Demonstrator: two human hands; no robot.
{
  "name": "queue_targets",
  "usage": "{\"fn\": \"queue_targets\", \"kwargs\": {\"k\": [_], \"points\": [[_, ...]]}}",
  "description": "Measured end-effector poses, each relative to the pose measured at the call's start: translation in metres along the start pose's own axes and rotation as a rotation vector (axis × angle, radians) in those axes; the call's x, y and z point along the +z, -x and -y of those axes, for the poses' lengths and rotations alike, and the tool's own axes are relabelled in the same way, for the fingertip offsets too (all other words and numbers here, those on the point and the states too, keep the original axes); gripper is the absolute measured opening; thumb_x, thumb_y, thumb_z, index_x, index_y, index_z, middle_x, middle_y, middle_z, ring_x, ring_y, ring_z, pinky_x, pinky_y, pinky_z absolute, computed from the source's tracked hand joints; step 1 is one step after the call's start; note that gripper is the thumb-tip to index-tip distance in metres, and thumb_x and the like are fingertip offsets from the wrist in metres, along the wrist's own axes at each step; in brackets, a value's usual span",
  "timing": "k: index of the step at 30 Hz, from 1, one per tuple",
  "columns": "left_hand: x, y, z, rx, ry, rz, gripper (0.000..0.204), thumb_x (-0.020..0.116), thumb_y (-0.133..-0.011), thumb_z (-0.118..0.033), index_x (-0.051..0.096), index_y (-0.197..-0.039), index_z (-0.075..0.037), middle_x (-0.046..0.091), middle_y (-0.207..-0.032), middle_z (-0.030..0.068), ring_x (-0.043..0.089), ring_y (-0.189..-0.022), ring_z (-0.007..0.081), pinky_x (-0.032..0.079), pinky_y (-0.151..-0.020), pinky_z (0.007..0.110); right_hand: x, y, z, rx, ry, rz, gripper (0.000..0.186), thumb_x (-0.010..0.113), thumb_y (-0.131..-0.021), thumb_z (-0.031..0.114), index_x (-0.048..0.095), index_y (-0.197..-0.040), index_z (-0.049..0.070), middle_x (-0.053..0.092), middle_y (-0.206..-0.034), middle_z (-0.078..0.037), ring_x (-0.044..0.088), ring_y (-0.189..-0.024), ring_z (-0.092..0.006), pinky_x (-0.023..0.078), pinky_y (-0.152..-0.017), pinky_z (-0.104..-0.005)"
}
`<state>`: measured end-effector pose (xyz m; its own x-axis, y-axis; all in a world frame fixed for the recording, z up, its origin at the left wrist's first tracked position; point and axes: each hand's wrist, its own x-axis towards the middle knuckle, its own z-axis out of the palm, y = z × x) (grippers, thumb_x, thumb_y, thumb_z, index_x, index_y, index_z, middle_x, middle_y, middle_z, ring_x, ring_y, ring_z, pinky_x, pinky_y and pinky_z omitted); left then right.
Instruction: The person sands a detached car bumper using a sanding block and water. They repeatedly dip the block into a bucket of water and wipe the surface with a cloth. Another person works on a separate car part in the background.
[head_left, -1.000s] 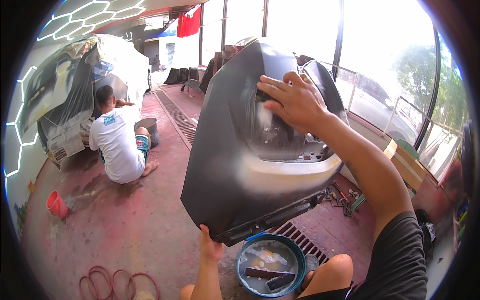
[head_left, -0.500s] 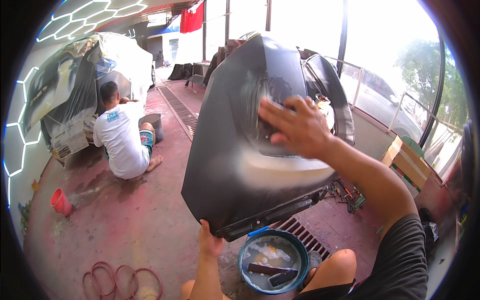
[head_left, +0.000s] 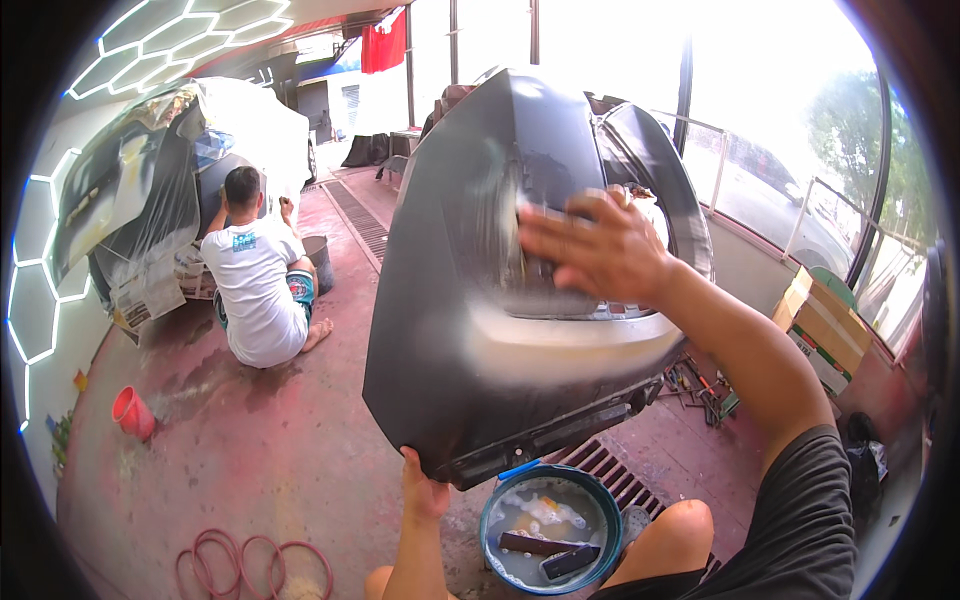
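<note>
A large dark grey car bumper (head_left: 450,300) stands tilted upright in front of me, with a pale wet, rubbed patch across its middle. My left hand (head_left: 425,490) grips its lower edge from below. My right hand (head_left: 600,250) lies on the bumper's face, fingers spread over a dark sanding pad (head_left: 533,268) pressed to the surface. Below the bumper, between my knees, sits a blue bucket (head_left: 492,512) of soapy water with dark blocks in it.
A person in a white shirt (head_left: 255,290) crouches by a car covered in plastic sheet (head_left: 150,200), with a grey bucket (head_left: 318,262) beside them. A red cup (head_left: 132,412), a coiled red hose (head_left: 250,560), a floor drain grate (head_left: 600,465), scattered tools (head_left: 700,385) and a cardboard box (head_left: 825,325) surround me.
My right hand has slid down the bumper's face with the pad. The bumper has tipped slightly nearer to me. My left hand stays on the lower edge.
</note>
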<state>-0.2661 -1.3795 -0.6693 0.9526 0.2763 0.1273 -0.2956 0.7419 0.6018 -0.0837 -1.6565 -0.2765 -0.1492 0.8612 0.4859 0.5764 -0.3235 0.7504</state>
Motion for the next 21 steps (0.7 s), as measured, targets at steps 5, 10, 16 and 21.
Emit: {"fn": "queue_targets", "kwargs": {"k": [5,10,16,21], "points": [[-0.003,0.004,0.003,0.007,0.008,-0.039,0.092,0.06,-0.102,-0.075,0.048,-0.166,-0.011,0.06,-0.163,0.0079,0.058,-0.149,0.0289,0.048,-0.12,0.048,-0.002,0.001,0.026,0.086,-0.098,-0.011,0.052,0.06,-0.108,0.053,0.07,-0.151,0.024,0.063,-0.162,0.008,0.056,-0.12,-0.0269,0.05,-0.104,-0.0443],[0.001,0.001,0.007,-0.034,0.084,-0.018,0.088,0.065,-0.102,-0.07,0.051,-0.163,-0.008,0.063,-0.16,0.0055,0.06,-0.146,0.028,0.047,-0.122,0.048,-0.005,-0.008,-0.01,0.158,-0.156,0.047,0.05,0.068,-0.105,0.045,0.068,-0.151,0.025,0.061,-0.163,0.008,0.059,-0.12,-0.0275,0.053,-0.108,-0.0504],[0.006,0.007,0.002,0.007,0.054,-0.052,0.088,0.063,-0.103,-0.071,0.05,-0.164,-0.008,0.063,-0.16,0.006,0.06,-0.146,0.0278,0.049,-0.119,0.047,0.0,0.003,0.016,0.006,-0.143,-0.017,0.051,0.071,-0.104,0.047,0.07,-0.15,0.025,0.059,-0.166,0.001,0.059,-0.116,-0.0262,0.054,-0.102,-0.0448],[0.001,0.003,0.011,-0.032,-0.013,-0.013,0.091,0.056,-0.103,-0.077,0.047,-0.168,-0.015,0.061,-0.163,0.0068,0.057,-0.15,0.0288,0.048,-0.121,0.049,0.003,-0.016,-0.031,0.155,-0.102,-0.017,0.054,0.07,-0.104,0.049,0.07,-0.151,0.023,0.06,-0.165,0.004,0.058,-0.113,-0.0255,0.053,-0.1,-0.0457]]}}
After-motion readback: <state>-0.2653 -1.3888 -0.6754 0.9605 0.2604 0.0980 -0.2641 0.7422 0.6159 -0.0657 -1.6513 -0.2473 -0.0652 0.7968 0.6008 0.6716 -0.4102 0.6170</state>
